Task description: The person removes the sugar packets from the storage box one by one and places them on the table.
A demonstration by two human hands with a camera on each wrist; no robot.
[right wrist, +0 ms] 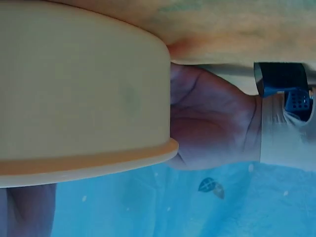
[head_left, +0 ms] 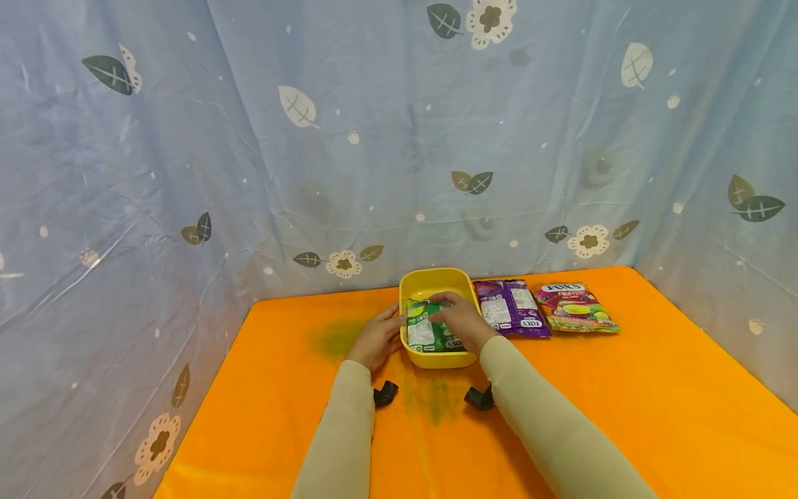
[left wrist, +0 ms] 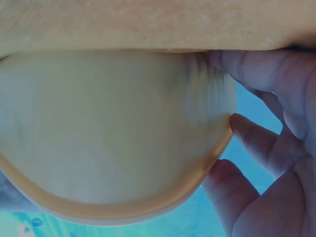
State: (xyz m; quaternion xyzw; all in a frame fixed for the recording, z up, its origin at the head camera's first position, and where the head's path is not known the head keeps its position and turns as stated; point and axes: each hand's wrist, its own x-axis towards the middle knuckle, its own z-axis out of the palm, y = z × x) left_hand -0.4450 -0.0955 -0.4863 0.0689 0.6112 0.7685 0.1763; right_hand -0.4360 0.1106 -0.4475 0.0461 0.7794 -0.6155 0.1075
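A yellow plastic tub stands near the back edge of the orange tabletop, with a green candy packet lying inside. My left hand rests against the tub's left side. In the left wrist view, its fingertips touch the outer wall. From the right, my right hand reaches over the rim into the tub, its spread fingers on top of the green packet, which they partly cover. The tub wall hides most of that hand in the right wrist view, where the left hand shows behind it.
To the tub's right lies a purple Fox's candy packet, and farther right a red Fox's fruit candy packet. Black wrist-camera mounts hang under the forearms. Blue patterned curtains stand behind and at both sides.
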